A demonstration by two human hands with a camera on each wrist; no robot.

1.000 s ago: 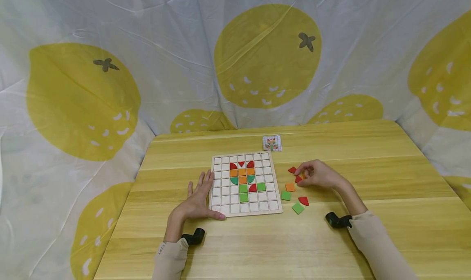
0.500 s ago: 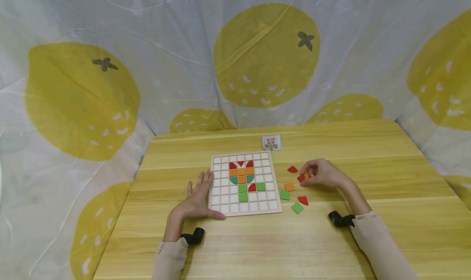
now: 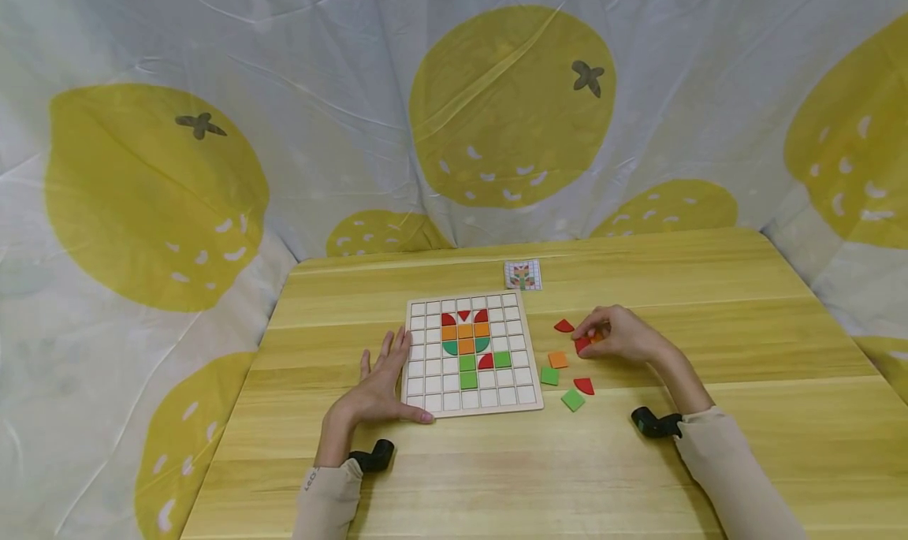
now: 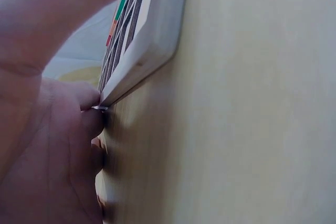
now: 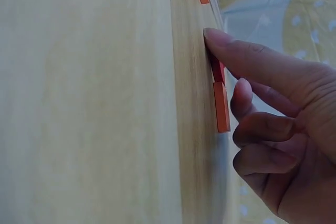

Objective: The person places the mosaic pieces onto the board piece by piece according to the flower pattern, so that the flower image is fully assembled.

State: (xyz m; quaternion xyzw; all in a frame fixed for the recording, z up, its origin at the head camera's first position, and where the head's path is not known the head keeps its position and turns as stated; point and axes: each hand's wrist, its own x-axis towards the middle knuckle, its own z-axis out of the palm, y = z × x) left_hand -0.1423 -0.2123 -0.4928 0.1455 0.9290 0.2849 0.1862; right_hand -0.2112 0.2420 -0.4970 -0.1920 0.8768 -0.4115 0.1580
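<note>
A wooden grid board [image 3: 507, 396] lies on the table, with red, orange and green tiles [image 3: 465, 331] set in its cells. My left hand [image 3: 378, 386] rests at its lower left corner, fingers spread along the left edge and thumb at the near edge. Right of the board, my right hand [image 3: 619, 337] pinches a red quarter-circle tile [image 3: 582, 346] between thumb and index finger, low at the table. Beside it an orange tile [image 5: 222, 107] sits partly behind the fingers. In the right wrist view the thumb covers much of the red tile.
Loose tiles lie between board and right hand: a red one [image 3: 563, 325], an orange square [image 3: 558, 359], a green square [image 3: 549, 376], another red one [image 3: 584, 385] and another green square [image 3: 572, 400]. A small pattern card [image 3: 522, 274] lies behind the board. A lemon-print cloth [image 3: 340, 130] hangs beyond the table.
My right hand moved slightly right with the red tile, away from the other red tile, then a little back left. The left hand has stayed at the board.
</note>
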